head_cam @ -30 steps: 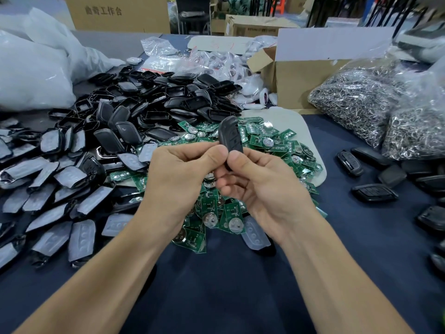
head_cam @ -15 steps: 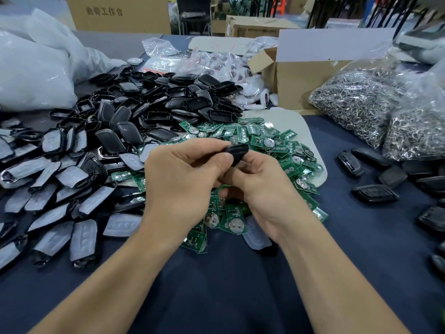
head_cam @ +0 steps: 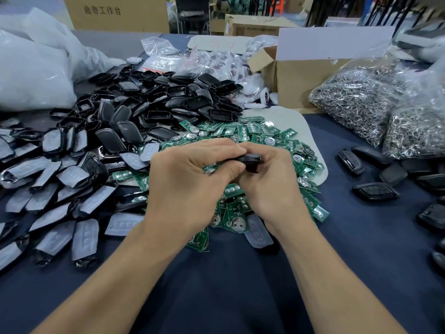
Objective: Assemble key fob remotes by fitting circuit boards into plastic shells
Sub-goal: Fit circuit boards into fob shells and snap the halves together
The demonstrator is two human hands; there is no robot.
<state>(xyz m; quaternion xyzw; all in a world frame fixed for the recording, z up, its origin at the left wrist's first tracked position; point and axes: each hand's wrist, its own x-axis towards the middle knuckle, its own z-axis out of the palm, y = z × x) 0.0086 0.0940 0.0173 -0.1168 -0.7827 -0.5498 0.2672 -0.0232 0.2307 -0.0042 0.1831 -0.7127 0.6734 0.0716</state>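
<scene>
1. Head view, centre of the frame: the left hand point(head_cam: 190, 184) and the right hand point(head_cam: 272, 186) meet just above the parts, and both curl their fingers round one black key fob point(head_cam: 250, 158), which is pinched flat and edge-on between thumbs and fingertips
2. This looks like the closing squeeze on one unit, though the fingers hide the seam, so I cannot tell whether the halves are fully snapped together
3. Done so far, as I judge it: a handful of closed fobs point(head_cam: 375, 191) lie at the right edge on the dark blue table point(head_cam: 240, 285), well apart from the loose parts
4. Left to do: a heap of green circuit boards point(head_cam: 265, 138) lies behind and beneath the hands on a pale mat point(head_cam: 289, 116), a mound of black shells point(head_cam: 168, 102) fills the upper centre-left, and film-covered shell halves point(head_cam: 48, 169) spread across the left side, so most of the job seems to lie ahead
5. The held fob is slim, dark and glossy with a rounded edge; only its top edge and right end show, and whether a board sits inside cannot be seen
6. Bags of metal rings point(head_cam: 356, 104) and a cardboard box point(head_cam: 305, 78) stand in the upper right
</scene>
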